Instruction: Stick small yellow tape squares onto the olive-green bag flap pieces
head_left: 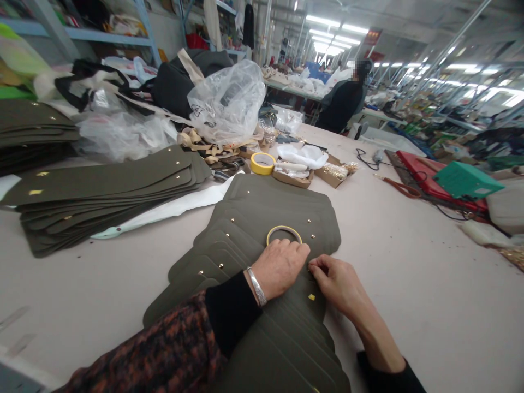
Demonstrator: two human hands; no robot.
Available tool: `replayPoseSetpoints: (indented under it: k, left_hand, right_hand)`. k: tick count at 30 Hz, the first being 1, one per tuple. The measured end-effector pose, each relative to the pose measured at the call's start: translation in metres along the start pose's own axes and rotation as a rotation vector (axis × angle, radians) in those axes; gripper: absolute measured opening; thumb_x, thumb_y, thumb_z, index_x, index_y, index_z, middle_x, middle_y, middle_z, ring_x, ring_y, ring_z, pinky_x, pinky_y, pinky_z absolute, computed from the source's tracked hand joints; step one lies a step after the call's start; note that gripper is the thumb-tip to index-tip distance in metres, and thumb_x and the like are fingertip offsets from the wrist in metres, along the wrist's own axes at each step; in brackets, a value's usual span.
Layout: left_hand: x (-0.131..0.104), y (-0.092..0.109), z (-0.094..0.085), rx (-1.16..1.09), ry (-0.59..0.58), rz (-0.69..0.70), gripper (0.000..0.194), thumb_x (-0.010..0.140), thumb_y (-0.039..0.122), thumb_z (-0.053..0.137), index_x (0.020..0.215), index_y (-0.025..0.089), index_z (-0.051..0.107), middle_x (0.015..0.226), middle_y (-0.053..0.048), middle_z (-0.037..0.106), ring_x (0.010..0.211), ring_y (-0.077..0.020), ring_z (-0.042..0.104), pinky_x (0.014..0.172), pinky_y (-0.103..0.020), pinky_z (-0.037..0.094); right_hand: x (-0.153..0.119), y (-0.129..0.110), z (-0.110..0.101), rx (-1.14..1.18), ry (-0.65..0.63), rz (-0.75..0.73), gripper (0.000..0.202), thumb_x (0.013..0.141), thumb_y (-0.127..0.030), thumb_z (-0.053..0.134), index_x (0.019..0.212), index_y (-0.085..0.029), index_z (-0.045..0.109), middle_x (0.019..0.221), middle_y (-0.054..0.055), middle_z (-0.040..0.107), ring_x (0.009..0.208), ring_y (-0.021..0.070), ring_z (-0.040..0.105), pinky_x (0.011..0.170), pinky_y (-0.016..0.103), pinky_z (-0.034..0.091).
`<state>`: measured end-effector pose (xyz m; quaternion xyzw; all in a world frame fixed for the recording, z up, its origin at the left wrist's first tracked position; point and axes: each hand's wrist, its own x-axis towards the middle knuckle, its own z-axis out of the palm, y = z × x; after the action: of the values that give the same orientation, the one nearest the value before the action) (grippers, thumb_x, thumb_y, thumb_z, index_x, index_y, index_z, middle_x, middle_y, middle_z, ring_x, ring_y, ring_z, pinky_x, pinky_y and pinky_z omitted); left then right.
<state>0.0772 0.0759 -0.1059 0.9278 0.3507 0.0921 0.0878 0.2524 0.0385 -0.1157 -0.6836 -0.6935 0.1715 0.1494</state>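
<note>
Olive-green panels (262, 327) lie overlapped in a fanned stack, with small gold metal studs near their ends. Above them my left hand (280, 266), with a silver bracelet at the wrist, is curled closed on a thin roll of yellow tape (269, 233). Its fingertips are turned away from view. My right hand (339, 281) is at the stack's right edge, thumb and forefinger pinched together at a panel. Whatever is between those fingertips is too small to name. A small piece of yellow tape (311, 297) sticks to a panel just below the hands.
Another panel stack (110, 191) lies at left. Behind the work are a thicker yellow tape roll (262, 163), a small box of gold hardware (335, 172) and a clear plastic bag (233, 101). A green box (466, 180) is at right. A person (341, 103) sits further back.
</note>
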Motion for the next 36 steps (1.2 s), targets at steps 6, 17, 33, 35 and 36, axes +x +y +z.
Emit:
replayPoseSetpoints:
  k: [6, 17, 33, 35, 36]
  left_hand:
    - [-0.002, 0.000, 0.001, 0.004, 0.020, 0.002, 0.013, 0.092, 0.013, 0.035, 0.097, 0.018, 0.046, 0.091, -0.006, 0.057, 0.083, -0.0228, 0.053, 0.074, -0.036, 0.044]
    - [-0.001, -0.001, 0.002, -0.015, 0.065, 0.004, 0.016, 0.089, 0.008, 0.037, 0.097, 0.018, 0.046, 0.090, -0.005, 0.057, 0.082, -0.0221, 0.052, 0.074, -0.035, 0.045]
    - [-0.001, -0.005, 0.000, -0.173, 0.150, 0.027, 0.014, 0.093, 0.014, 0.039, 0.099, 0.020, 0.051, 0.086, -0.002, 0.061, 0.083, -0.0188, 0.060, 0.075, -0.030, 0.048]
    - [-0.001, -0.006, -0.001, -0.253, 0.200, 0.054, 0.017, 0.095, 0.016, 0.037, 0.103, 0.020, 0.051, 0.089, -0.001, 0.063, 0.085, -0.0172, 0.061, 0.076, -0.028, 0.049]
    - [-0.002, -0.006, -0.002, -0.289, 0.219, 0.073, 0.019, 0.095, 0.017, 0.036, 0.106, 0.021, 0.051, 0.092, -0.001, 0.064, 0.087, -0.0165, 0.062, 0.077, -0.028, 0.050]
  right_hand:
    - [-0.005, 0.008, 0.001, -0.056, 0.116, -0.021, 0.019, 0.083, -0.029, 0.055, 0.097, -0.021, 0.064, 0.061, -0.002, 0.066, 0.055, 0.0168, 0.062, 0.054, 0.027, 0.043]
    - [-0.012, 0.011, -0.005, -0.314, 0.057, -0.609, 0.022, 0.088, -0.007, 0.041, 0.085, -0.016, 0.061, 0.077, 0.008, 0.062, 0.072, 0.0187, 0.059, 0.067, 0.030, 0.050]
    - [0.019, -0.016, -0.003, -0.310, -0.037, -0.042, 0.023, 0.079, -0.014, 0.053, 0.061, -0.017, 0.067, 0.067, 0.012, 0.072, 0.063, 0.0208, 0.066, 0.053, 0.027, 0.040]
    - [0.011, -0.011, -0.003, -0.255, -0.009, -0.023, 0.017, 0.079, -0.015, 0.055, 0.076, -0.017, 0.071, 0.073, 0.009, 0.073, 0.068, 0.0207, 0.068, 0.058, 0.027, 0.045]
    - [0.007, -0.009, -0.004, -0.181, 0.017, -0.012, 0.017, 0.080, -0.016, 0.055, 0.085, -0.017, 0.071, 0.075, 0.007, 0.074, 0.069, 0.0200, 0.068, 0.060, 0.027, 0.047]
